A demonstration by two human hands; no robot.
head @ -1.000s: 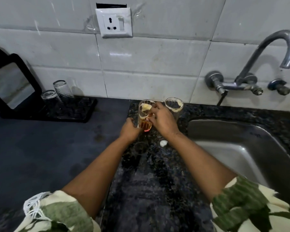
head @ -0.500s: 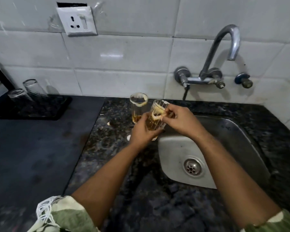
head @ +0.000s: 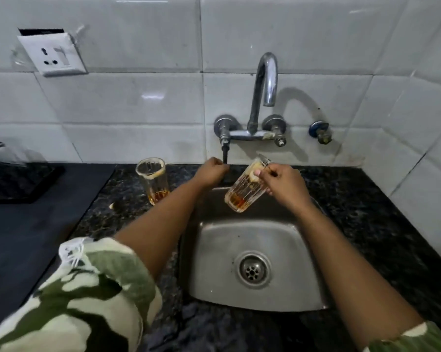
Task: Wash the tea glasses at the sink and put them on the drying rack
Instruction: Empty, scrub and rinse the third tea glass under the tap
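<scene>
My right hand (head: 281,185) grips a ribbed tea glass (head: 243,193) by its rim, tilted over the back of the steel sink (head: 255,250), with a little amber tea in its bottom. My left hand (head: 211,172) is closed around the dark lever of the tap handle (head: 224,151) under the wall tap (head: 263,92). No water is running. A second dirty tea glass (head: 153,180), with foam at the rim and tea dregs, stands upright on the granite counter left of the sink. The black drying rack (head: 18,184) sits at far left with clear glasses (head: 0,153) on it.
A wall socket (head: 53,55) is on the tiles at upper left. A second small valve (head: 321,132) sticks out right of the tap. A small pale scrap (head: 111,205) lies on the speckled granite counter (head: 366,212). A dark flat surface (head: 31,237) lies left of the granite.
My right hand carried the glass alone to over the sink. My left hand let go of it and closed on the tap lever. The view shifted right toward the sink.
</scene>
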